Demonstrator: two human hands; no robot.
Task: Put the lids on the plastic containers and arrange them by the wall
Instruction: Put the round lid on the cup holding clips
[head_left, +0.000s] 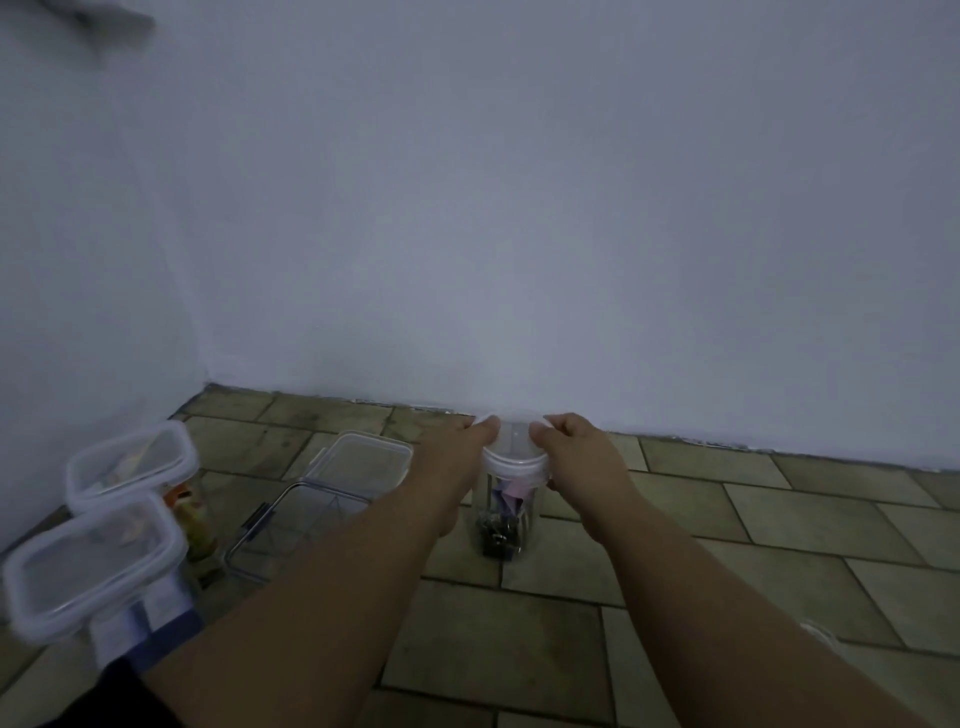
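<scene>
A tall clear plastic jar (506, 517) stands on the tiled floor close to the wall, with small dark clips and pink and blue bits inside. A white round lid (514, 447) sits on its mouth. My left hand (462, 447) grips the lid's left edge and my right hand (576, 449) grips its right edge, thumbs on top. To the left stand two lidded rectangular containers, one far (130, 462) and one near (88, 566). An open clear rectangular container (296, 525) lies between them and the jar, with a flat clear lid (363, 460) behind it.
The white wall (519, 234) meets the floor just behind the jar, and a side wall closes the corner at the left. Brown floor tiles (779, 519) stretch to the right. A small white object (818, 634) peeks out beside my right forearm.
</scene>
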